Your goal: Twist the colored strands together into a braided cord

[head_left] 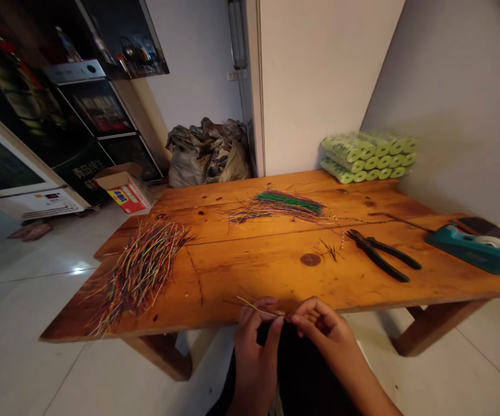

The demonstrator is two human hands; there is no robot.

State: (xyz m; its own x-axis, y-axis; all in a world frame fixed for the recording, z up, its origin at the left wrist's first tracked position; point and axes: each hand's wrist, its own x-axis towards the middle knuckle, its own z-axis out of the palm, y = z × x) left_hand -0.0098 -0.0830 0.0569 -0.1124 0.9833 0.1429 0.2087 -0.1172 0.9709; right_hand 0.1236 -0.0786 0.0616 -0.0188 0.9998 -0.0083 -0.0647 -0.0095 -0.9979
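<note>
yellow, reddish strands (250,304) splay, pinched in fingers of left hand (251,342) and right hand (324,328).

Beyond the fingers (313,328), a brown wooden table (241,260) is facing a white wall (319,86); leftward, pale floor tiles (16,300) are gleaming.

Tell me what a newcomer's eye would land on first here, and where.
Probably the loose heap of multicoloured strands across the left end of the wooden table. Next might come the lime-green pack of rolls at the back right and the teal tape dispenser at the right end. At front centre, the left hand and right hand pinch a few thin strands.
</note>
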